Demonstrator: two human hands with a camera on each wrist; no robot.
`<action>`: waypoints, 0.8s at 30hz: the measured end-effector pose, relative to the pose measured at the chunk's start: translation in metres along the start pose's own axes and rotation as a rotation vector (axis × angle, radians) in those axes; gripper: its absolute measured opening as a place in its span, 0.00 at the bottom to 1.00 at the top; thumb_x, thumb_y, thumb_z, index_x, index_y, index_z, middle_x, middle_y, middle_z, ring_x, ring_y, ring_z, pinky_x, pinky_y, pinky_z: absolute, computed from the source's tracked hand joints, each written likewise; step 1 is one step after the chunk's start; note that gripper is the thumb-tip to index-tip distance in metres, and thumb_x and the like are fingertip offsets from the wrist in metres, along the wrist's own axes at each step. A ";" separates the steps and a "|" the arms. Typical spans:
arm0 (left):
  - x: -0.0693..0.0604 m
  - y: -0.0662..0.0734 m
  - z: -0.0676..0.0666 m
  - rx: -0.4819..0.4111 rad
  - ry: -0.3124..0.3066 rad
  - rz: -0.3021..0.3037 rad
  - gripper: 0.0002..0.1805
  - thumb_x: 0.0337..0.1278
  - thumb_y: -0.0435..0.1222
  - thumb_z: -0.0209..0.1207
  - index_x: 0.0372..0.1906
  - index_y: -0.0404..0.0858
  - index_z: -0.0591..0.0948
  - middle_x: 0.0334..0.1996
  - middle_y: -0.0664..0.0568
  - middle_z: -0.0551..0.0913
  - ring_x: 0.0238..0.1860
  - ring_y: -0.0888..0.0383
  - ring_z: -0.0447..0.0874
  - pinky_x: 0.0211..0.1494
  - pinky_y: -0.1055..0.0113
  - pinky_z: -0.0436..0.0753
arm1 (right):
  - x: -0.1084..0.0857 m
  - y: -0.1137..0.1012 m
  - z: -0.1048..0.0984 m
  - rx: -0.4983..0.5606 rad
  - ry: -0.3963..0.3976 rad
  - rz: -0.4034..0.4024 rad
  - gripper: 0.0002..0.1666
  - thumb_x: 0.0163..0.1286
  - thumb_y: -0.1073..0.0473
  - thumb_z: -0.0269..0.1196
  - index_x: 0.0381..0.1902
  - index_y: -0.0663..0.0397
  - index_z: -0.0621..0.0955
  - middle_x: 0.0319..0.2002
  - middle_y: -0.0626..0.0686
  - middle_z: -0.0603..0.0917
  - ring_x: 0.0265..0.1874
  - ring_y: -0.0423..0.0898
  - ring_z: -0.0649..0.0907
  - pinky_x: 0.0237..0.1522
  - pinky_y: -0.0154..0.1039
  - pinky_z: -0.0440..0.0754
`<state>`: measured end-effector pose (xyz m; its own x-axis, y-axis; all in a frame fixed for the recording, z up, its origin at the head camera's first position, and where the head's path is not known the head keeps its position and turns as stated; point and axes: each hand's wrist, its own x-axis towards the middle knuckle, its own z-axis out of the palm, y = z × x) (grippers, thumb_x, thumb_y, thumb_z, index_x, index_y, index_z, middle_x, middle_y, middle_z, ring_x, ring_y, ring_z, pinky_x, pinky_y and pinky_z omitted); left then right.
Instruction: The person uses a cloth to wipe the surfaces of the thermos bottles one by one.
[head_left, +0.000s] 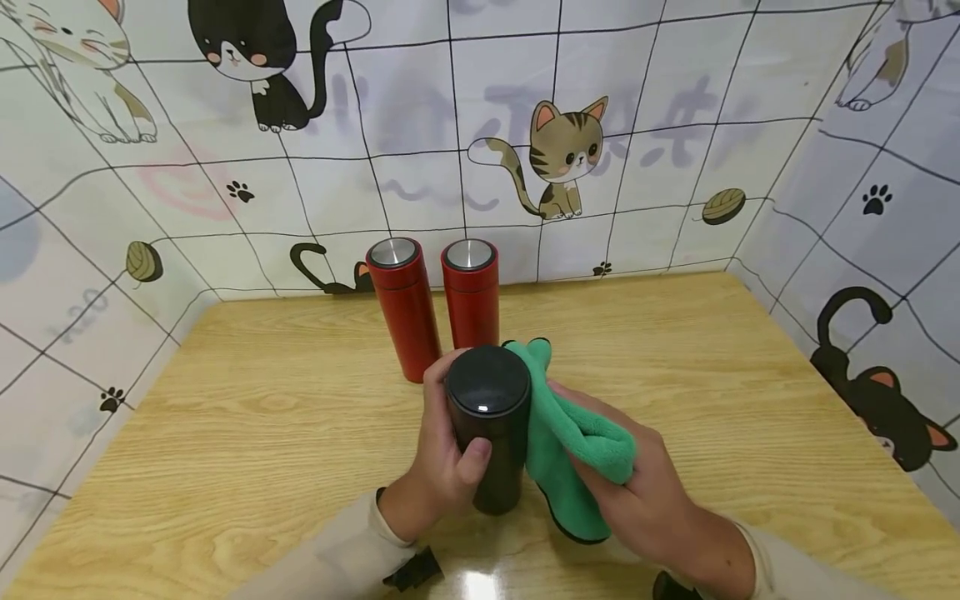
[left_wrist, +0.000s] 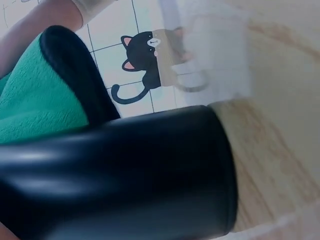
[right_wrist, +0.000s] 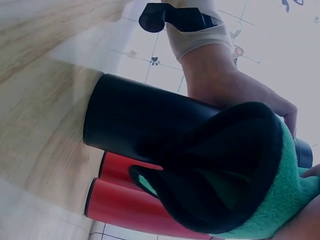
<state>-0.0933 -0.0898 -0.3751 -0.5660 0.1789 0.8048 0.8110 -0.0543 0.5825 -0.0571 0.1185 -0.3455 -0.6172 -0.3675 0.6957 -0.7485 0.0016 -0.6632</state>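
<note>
A black thermos bottle (head_left: 501, 471) with a dark glossy lid stands roughly upright between the hands; whether its base touches the table I cannot tell. The left hand (head_left: 438, 475) grips its left side, thumb across the front. A folded green cloth (head_left: 558, 458) with black edging is gripped in the right hand (head_left: 652, 500) and lies against the bottle's right side. In the left wrist view, the bottle (left_wrist: 125, 175) fills the lower part, with the cloth (left_wrist: 45, 95) beside it. The right wrist view shows the folded cloth (right_wrist: 285, 200) covering part of the bottle (right_wrist: 140, 117).
Behind the black bottle, two red thermos bottles, one on the left (head_left: 405, 312) and one on the right (head_left: 472, 300), stand on the wooden table (head_left: 285, 400). A white sheet with cat drawings and grid lines (head_left: 420, 108) encloses the table's back and sides.
</note>
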 end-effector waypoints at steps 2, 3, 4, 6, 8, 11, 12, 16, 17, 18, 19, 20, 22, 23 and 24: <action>0.000 -0.001 -0.002 0.020 -0.024 -0.008 0.41 0.68 0.57 0.48 0.65 0.24 0.58 0.53 0.36 0.75 0.55 0.51 0.78 0.63 0.60 0.77 | 0.000 0.001 0.001 -0.015 0.017 0.005 0.32 0.67 0.81 0.56 0.69 0.70 0.69 0.68 0.56 0.76 0.69 0.45 0.75 0.64 0.34 0.76; 0.001 -0.002 -0.003 0.034 -0.037 -0.012 0.41 0.68 0.58 0.48 0.65 0.25 0.60 0.52 0.36 0.76 0.55 0.50 0.78 0.63 0.59 0.78 | 0.000 0.001 0.001 -0.013 0.031 -0.005 0.32 0.67 0.81 0.56 0.69 0.71 0.69 0.68 0.56 0.76 0.69 0.45 0.75 0.65 0.34 0.76; 0.001 -0.002 -0.003 0.044 -0.050 -0.022 0.40 0.67 0.58 0.49 0.64 0.26 0.62 0.52 0.37 0.77 0.54 0.51 0.78 0.62 0.59 0.79 | -0.001 0.002 0.002 -0.005 0.050 -0.025 0.30 0.67 0.80 0.56 0.68 0.72 0.69 0.68 0.56 0.76 0.69 0.45 0.75 0.66 0.34 0.75; 0.001 -0.003 -0.005 0.078 -0.070 -0.029 0.40 0.66 0.60 0.50 0.62 0.27 0.66 0.51 0.38 0.77 0.53 0.51 0.79 0.61 0.59 0.80 | -0.001 0.002 0.002 0.024 0.084 -0.070 0.29 0.68 0.80 0.55 0.67 0.76 0.69 0.68 0.57 0.76 0.69 0.46 0.75 0.67 0.35 0.74; 0.000 -0.004 -0.005 0.093 -0.076 -0.027 0.40 0.65 0.60 0.51 0.60 0.27 0.67 0.50 0.39 0.78 0.52 0.50 0.79 0.61 0.59 0.80 | -0.001 0.001 0.002 0.071 0.088 -0.078 0.28 0.69 0.80 0.53 0.67 0.78 0.68 0.69 0.58 0.74 0.70 0.47 0.73 0.69 0.35 0.72; 0.000 -0.004 -0.006 0.051 -0.089 -0.037 0.41 0.64 0.59 0.54 0.60 0.26 0.64 0.52 0.37 0.77 0.54 0.50 0.78 0.63 0.59 0.78 | -0.001 -0.001 0.002 0.052 0.071 -0.015 0.31 0.68 0.82 0.52 0.70 0.74 0.66 0.71 0.56 0.73 0.71 0.45 0.72 0.68 0.33 0.73; 0.000 -0.004 -0.006 0.032 -0.094 -0.045 0.41 0.64 0.58 0.55 0.61 0.26 0.62 0.53 0.37 0.76 0.55 0.50 0.78 0.63 0.60 0.77 | -0.001 -0.001 0.002 0.025 0.057 0.027 0.33 0.68 0.82 0.52 0.71 0.71 0.66 0.71 0.54 0.72 0.71 0.43 0.72 0.67 0.32 0.74; -0.002 -0.002 -0.006 -0.043 -0.109 -0.096 0.42 0.63 0.56 0.58 0.62 0.26 0.57 0.56 0.35 0.74 0.58 0.51 0.77 0.64 0.60 0.77 | 0.000 -0.002 0.002 -0.070 0.027 0.143 0.35 0.66 0.82 0.55 0.71 0.62 0.70 0.69 0.50 0.75 0.68 0.40 0.75 0.64 0.31 0.76; -0.002 -0.001 -0.006 -0.043 -0.109 -0.104 0.43 0.63 0.56 0.59 0.63 0.26 0.57 0.56 0.35 0.74 0.58 0.52 0.77 0.64 0.60 0.77 | 0.000 -0.002 0.002 -0.077 0.024 0.156 0.35 0.66 0.82 0.55 0.71 0.61 0.70 0.68 0.50 0.76 0.68 0.40 0.75 0.63 0.31 0.77; -0.002 0.000 -0.007 -0.040 -0.111 -0.111 0.43 0.62 0.56 0.59 0.63 0.27 0.57 0.56 0.35 0.74 0.58 0.52 0.77 0.64 0.60 0.77 | 0.000 -0.002 0.001 -0.079 0.029 0.158 0.35 0.66 0.82 0.56 0.70 0.61 0.71 0.67 0.49 0.77 0.67 0.40 0.76 0.63 0.32 0.77; -0.002 0.000 -0.007 -0.038 -0.115 -0.118 0.44 0.62 0.56 0.59 0.64 0.27 0.56 0.57 0.35 0.74 0.59 0.52 0.77 0.65 0.60 0.77 | 0.000 -0.002 0.001 -0.077 0.036 0.143 0.34 0.65 0.82 0.56 0.69 0.62 0.72 0.67 0.50 0.78 0.66 0.40 0.77 0.64 0.32 0.77; -0.002 0.001 -0.008 -0.035 -0.123 -0.125 0.44 0.62 0.56 0.60 0.64 0.28 0.56 0.57 0.35 0.74 0.59 0.52 0.76 0.65 0.60 0.76 | 0.000 -0.002 0.001 -0.079 0.046 0.112 0.33 0.65 0.82 0.56 0.68 0.64 0.72 0.66 0.51 0.78 0.66 0.41 0.77 0.64 0.32 0.77; 0.000 0.003 -0.009 -0.024 -0.150 -0.138 0.46 0.61 0.56 0.61 0.66 0.29 0.55 0.58 0.36 0.74 0.60 0.51 0.76 0.66 0.59 0.76 | 0.000 -0.001 0.001 -0.065 0.063 0.041 0.31 0.66 0.82 0.56 0.67 0.68 0.72 0.66 0.53 0.78 0.67 0.43 0.77 0.64 0.33 0.77; 0.002 0.004 -0.010 -0.014 -0.165 -0.145 0.47 0.60 0.57 0.61 0.68 0.30 0.54 0.59 0.37 0.73 0.60 0.50 0.76 0.67 0.59 0.75 | 0.000 -0.001 0.001 -0.056 0.068 0.007 0.30 0.67 0.81 0.55 0.67 0.70 0.72 0.66 0.55 0.78 0.67 0.44 0.77 0.64 0.33 0.77; 0.003 0.005 -0.011 -0.006 -0.180 -0.156 0.48 0.60 0.57 0.61 0.69 0.32 0.53 0.59 0.38 0.73 0.61 0.50 0.75 0.68 0.58 0.75 | 0.000 0.000 0.000 -0.049 0.069 -0.019 0.29 0.67 0.81 0.55 0.66 0.72 0.72 0.66 0.56 0.78 0.67 0.45 0.77 0.64 0.33 0.77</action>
<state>-0.0925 -0.1001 -0.3684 -0.6486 0.3575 0.6719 0.7146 -0.0177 0.6993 -0.0569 0.1180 -0.3453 -0.6165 -0.3026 0.7269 -0.7704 0.0416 -0.6361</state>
